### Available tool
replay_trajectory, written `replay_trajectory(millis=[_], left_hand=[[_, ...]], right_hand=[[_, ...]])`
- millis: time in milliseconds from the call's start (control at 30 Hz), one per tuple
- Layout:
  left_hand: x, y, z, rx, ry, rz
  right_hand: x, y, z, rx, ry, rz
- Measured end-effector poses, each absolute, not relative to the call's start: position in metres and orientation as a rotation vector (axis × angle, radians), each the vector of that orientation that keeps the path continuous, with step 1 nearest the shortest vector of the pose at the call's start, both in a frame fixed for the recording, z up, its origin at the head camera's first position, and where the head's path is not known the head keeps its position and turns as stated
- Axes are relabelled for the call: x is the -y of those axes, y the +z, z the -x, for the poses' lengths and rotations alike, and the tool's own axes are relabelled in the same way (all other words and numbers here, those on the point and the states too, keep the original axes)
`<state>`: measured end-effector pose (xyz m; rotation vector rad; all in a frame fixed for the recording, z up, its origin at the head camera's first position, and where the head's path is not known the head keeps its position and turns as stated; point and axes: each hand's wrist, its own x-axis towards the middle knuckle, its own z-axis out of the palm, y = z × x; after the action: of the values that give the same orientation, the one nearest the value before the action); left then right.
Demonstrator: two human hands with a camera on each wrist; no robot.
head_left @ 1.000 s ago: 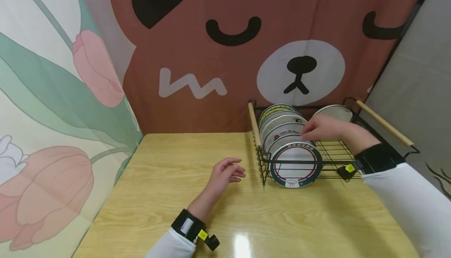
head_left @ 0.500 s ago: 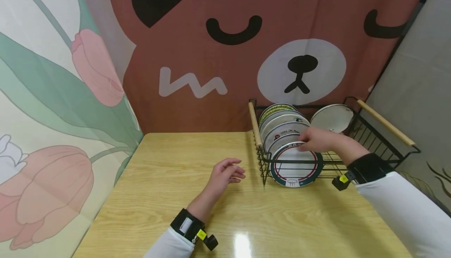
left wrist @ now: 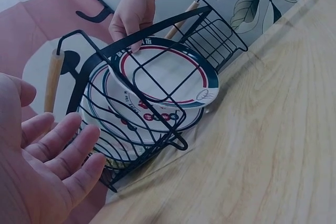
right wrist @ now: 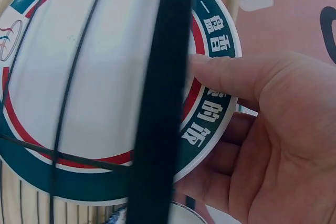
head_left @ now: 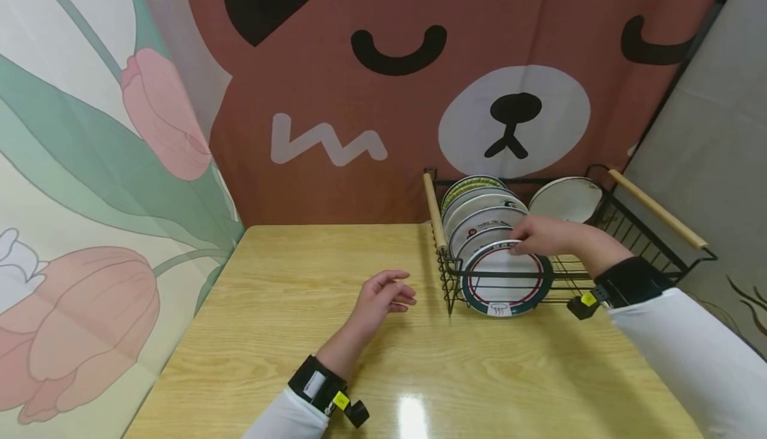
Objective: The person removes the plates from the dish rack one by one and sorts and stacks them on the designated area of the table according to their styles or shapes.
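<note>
At the front of a black wire dish rack (head_left: 650,242) stands a round plate (head_left: 503,286) with a dark green rim and a red ring. My right hand (head_left: 546,236) pinches its upper edge: in the right wrist view the thumb (right wrist: 226,74) lies on the printed face and the fingers are behind the rim. The rack's bar crosses in front of the plate. My left hand (head_left: 383,299) hovers over the table left of the rack, fingers loosely bent and holding nothing; the left wrist view shows its spread fingers (left wrist: 73,156) beside the rack.
Several more plates (head_left: 487,219) stand in a row behind the green-rimmed one, the rearmost with a green pattern. A white dish (head_left: 566,199) leans at the rack's back right. Wooden handles (head_left: 656,207) top both ends of the rack, which sits on a wood-grain table (head_left: 311,272) against a printed curtain.
My right hand has come down and forward from above the row to the front plate's top edge and taken hold. The plate has shifted very slightly. My left hand has barely moved.
</note>
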<state>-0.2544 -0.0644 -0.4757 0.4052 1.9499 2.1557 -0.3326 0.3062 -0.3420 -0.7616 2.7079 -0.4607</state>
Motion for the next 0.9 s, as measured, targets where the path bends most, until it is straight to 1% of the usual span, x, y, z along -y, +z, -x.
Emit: replay_trajectory(millis=[200, 400, 600, 733, 900], left_hand=[[0.067, -0.471, 0.254, -1.954, 2.172, -0.415], [0.072, -0.462, 0.251, -1.916, 2.184, -0.405], [0.077, -0.449, 0.246, -1.89, 2.203, -0.388], [0.081, -0.441, 0.244, -1.856, 2.22, -0.382], [0.087, -0.434, 0.241, -1.755, 2.237, -0.386]], right_hand=[[-0.31, -0.318, 0.333, -2.723, -0.455, 0.709], [-0.324, -0.285, 0.339, -2.761, -0.437, 0.621], [-0.34, -0.255, 0.338, -2.798, -0.66, 0.42], [-0.349, -0.254, 0.334, -2.767, -0.923, 0.298], [-0.355, -0.269, 0.33, -2.689, -1.229, 0.2]])
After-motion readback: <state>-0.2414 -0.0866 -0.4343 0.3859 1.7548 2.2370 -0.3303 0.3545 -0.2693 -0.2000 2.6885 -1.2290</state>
